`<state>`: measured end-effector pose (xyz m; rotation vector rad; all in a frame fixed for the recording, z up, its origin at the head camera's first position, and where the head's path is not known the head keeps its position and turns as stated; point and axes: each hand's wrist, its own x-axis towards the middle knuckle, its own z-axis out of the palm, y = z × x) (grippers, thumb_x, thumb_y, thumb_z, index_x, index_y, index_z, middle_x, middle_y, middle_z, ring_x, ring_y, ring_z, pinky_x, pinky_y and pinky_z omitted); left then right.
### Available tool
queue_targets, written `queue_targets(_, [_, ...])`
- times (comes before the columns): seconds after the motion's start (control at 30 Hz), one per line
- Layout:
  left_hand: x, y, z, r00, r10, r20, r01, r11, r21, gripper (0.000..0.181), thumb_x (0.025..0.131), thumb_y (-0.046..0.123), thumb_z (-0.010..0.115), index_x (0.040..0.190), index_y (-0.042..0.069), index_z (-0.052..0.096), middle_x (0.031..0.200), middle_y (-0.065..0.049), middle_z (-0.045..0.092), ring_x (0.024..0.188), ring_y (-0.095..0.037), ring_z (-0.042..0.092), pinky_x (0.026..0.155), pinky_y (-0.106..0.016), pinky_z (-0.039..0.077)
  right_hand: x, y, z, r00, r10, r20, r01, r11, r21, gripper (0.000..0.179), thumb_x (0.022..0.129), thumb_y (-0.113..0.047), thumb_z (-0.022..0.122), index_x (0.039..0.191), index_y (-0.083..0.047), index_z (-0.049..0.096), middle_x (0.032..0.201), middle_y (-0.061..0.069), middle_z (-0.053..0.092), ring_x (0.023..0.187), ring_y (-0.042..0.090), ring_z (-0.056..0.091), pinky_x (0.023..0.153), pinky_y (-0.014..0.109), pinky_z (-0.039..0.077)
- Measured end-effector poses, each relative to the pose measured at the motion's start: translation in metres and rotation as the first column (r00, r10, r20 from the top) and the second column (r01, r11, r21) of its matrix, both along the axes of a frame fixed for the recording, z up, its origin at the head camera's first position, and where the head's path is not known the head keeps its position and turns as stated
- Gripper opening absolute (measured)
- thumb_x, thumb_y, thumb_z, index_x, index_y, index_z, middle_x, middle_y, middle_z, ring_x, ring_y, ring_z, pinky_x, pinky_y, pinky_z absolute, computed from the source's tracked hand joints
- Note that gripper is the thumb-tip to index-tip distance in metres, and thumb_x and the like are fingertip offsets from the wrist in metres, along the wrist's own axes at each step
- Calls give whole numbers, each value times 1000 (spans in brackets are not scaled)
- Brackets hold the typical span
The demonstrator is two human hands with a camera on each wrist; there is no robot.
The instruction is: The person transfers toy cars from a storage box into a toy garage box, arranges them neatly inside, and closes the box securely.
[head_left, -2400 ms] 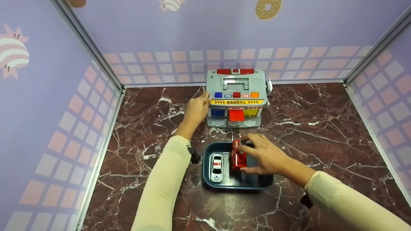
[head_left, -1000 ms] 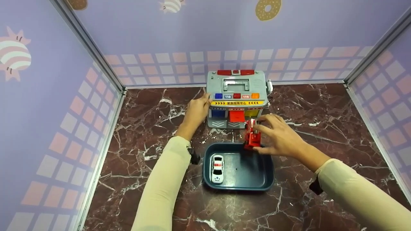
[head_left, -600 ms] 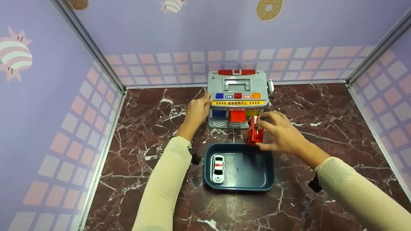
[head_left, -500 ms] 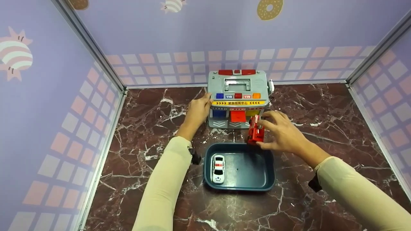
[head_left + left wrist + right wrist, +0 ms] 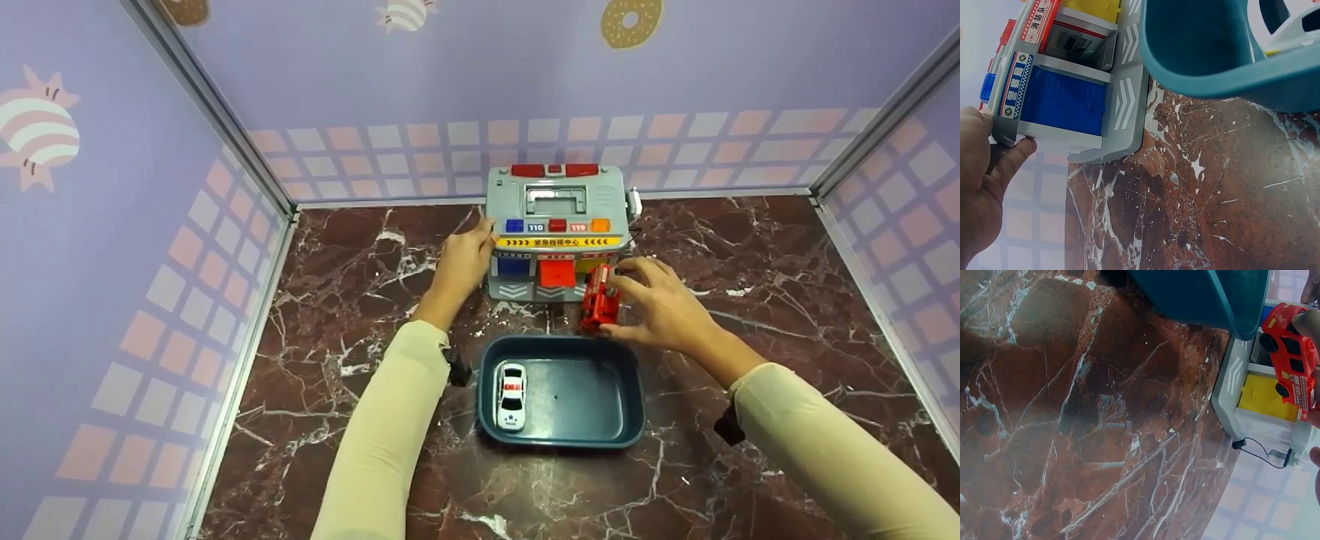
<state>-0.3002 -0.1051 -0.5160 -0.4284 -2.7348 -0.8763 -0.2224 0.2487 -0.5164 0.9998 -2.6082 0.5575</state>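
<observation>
Purple walls (image 5: 450,75) with pink-and-white checks enclose a reddish-brown marbled worktop (image 5: 352,277). The left hand (image 5: 460,262) grips the front left corner of a grey toy emergency station (image 5: 556,241); the right hand (image 5: 666,311) pinches a red toy fire engine (image 5: 601,304) before its yellow door (image 5: 1268,396). A white toy police car (image 5: 511,397) sits inside the teal tray (image 5: 581,409).

The marbled brown surface (image 5: 750,307) bears a grey toy station (image 5: 557,241) at twelve o'clock; at the station's six o'clock sits a blue tray (image 5: 574,405).
</observation>
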Motion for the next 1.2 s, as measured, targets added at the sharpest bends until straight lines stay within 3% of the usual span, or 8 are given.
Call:
queue_targets(0.27, [-1, 0, -2, 1000, 2, -14, -2, 1000, -4, 41, 115, 25, 59, 146, 1, 70, 146, -16, 72, 133, -41, 72, 117, -51, 57, -3, -5, -7, 997, -30, 66, 30, 1000, 3, 69, 79, -48, 98, 133, -12, 74, 143, 22, 63, 136, 52, 59, 121, 68, 46])
queue_targets(0.73, [-1, 0, -3, 1000, 7, -1, -7, 999, 35, 39, 115, 23, 61, 146, 2, 71, 146, -15, 72, 133, -42, 72, 119, -51, 55, -8, -19, -20, 993, -21, 116, 20, 1000, 10, 65, 81, -46, 98, 131, -13, 75, 145, 19, 63, 133, 49, 64, 118, 65, 50])
queue_targets(0.97, [-2, 0, -4, 1000, 4, 2, -4, 1000, 10, 40, 116, 26, 59, 148, 4, 70, 147, -14, 72, 133, -40, 72, 118, -50, 56, -10, -27, -26, 985, -33, 170, 34, 999, -2, 66, 81, -43, 99, 135, -15, 75, 150, 18, 62, 131, 50, 67, 111, 68, 55])
queue_targets(1.2, [-2, -1, -5, 1000, -9, -13, 10, 999, 33, 39, 116, 24, 60, 146, 3, 71, 145, -13, 73, 133, -38, 72, 117, -47, 57, -15, -33, -32, 971, -41, 234, 51, 998, -37, 68, 81, -45, 100, 137, -16, 76, 150, 14, 64, 122, 45, 73, 103, 63, 61])
